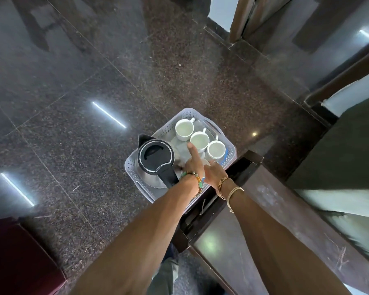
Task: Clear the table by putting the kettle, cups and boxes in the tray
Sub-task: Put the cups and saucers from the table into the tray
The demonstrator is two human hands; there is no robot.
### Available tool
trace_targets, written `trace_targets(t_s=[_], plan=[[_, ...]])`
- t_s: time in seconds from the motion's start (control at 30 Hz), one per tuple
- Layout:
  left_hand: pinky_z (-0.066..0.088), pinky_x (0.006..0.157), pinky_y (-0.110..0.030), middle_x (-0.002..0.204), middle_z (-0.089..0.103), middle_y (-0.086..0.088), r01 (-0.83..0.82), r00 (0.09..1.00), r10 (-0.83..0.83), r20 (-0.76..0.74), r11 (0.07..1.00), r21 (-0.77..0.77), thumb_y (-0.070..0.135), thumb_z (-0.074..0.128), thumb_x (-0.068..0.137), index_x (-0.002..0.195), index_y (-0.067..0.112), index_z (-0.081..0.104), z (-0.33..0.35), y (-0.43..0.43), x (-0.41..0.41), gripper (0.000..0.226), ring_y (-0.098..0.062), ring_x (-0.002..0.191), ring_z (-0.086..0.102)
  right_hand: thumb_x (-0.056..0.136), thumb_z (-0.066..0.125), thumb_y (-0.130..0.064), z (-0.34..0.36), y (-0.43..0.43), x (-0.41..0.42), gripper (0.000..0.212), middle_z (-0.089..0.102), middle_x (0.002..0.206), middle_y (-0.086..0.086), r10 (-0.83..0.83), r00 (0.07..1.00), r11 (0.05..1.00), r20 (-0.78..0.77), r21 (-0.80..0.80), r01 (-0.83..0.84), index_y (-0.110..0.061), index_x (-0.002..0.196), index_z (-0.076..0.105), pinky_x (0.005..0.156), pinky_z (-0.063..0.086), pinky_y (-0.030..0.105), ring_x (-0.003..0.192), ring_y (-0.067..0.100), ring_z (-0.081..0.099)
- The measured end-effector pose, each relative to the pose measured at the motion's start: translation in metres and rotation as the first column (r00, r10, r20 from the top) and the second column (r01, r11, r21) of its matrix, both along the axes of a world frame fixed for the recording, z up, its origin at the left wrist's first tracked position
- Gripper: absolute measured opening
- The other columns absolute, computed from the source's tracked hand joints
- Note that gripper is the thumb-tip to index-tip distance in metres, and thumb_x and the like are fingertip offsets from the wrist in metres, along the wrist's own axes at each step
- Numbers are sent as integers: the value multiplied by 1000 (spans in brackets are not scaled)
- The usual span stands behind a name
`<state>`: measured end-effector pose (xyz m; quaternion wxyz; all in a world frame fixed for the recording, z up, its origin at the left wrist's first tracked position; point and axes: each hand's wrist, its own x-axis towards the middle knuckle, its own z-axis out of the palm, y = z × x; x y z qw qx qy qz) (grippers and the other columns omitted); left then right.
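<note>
Reaching into tray (134,163): left hand (193,166), 1 finger (191,149) straight toward 3 cups (199,139); kettle (156,155) at its 9 o'clock. Right hand (214,171) alongside, fingers hidden; cannot tell either grip.

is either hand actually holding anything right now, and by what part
Cannot be told: the left hand and right hand meet over a white piece in the tray, and they hide any grip.

Black kettle (156,155) and three white cups (199,139) sit in tray (132,165).
</note>
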<state>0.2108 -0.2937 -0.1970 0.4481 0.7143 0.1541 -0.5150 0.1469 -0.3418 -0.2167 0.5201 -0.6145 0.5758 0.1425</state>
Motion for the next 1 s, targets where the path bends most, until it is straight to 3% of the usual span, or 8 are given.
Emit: trace_targets(t_s=[0.07, 0.13, 0.23, 0.37, 0.57, 0.8, 0.9, 1.0], plan=[[40, 109, -49, 137, 56, -15, -1, 999, 2, -42, 1000, 6, 108, 7, 25, 136, 12, 54, -3, -3, 1, 154, -34, 125, 54, 100, 44, -11, -4, -1, 1, 36, 53, 136, 23, 38, 999, 999, 5, -14, -38, 2, 132, 51, 101, 40, 37, 118, 31, 54], [39, 110, -49, 138, 55, -16, -18, 997, 20, -70, 999, 29, 108, 7, 24, 136, 8, 52, -6, -5, 4, 156, -33, 127, 52, 99, 45, -15, -10, -2, 7, 38, 54, 132, 26, 23, 1000, 1000, -3, 8, -23, 4, 131, 51, 102, 45, 44, 113, 33, 55], [37, 112, -50, 142, 51, -19, -39, 997, 41, -59, 999, 35, 105, 7, 33, 136, 7, 51, -4, -5, 6, 148, -35, 129, 49, 94, 47, -15, -11, 0, 9, 37, 62, 112, 22, 94, 996, 995, -7, -29, -94, 3, 125, 55, 82, 51, 40, 91, 24, 55], [25, 115, -49, 152, 34, -22, -10, 1000, 12, -23, 998, 54, 95, 11, 68, 145, 2, 37, 5, -6, 5, 123, -37, 140, 36, 92, 51, -18, 0, 5, 10, 31, 64, 95, 12, 41, 999, 999, -20, -8, -41, -2, 117, 59, 58, 41, 26, 76, 23, 56], [41, 105, -48, 137, 55, -20, 161, 985, -165, 57, 984, 70, 91, -1, 69, 136, 6, 51, 17, 0, 0, 120, -37, 124, 53, 92, 54, -22, 27, 15, -5, 50, 57, 135, 12, -105, 993, 984, -55, -147, 96, -14, 141, 46, 99, 47, 36, 121, 30, 55], [37, 91, -36, 134, 56, -20, 308, 934, -310, 177, 951, 41, 73, 9, 92, 132, 2, 53, 44, 13, -17, 93, -34, 121, 53, 87, 48, -15, 62, 34, -41, 48, 63, 129, 8, -243, 970, 942, -27, -245, 229, -20, 134, 55, 98, 42, 33, 120, 30, 55], [38, 78, -29, 113, 63, -19, 506, 814, -496, 302, 861, 52, 69, 10, 94, 105, 4, 63, 59, 30, -31, 85, -30, 97, 61, 84, 48, -14, 75, 46, -63, 47, 68, 120, 6, -281, 960, 913, -5, -309, 266, -21, 129, 58, 98, 46, 35, 115, 31, 58], [39, 68, -33, 94, 66, -15, 736, 543, -708, 451, 660, 150, 64, 14, 98, 81, 9, 61, 68, 51, -54, 73, -26, 77, 58, 84, 51, -16, 88, 63, -91, 48, 67, 121, 0, -327, 945, 889, 16, -332, 314, -21, 131, 56, 97, 43, 32, 118, 27, 57]])
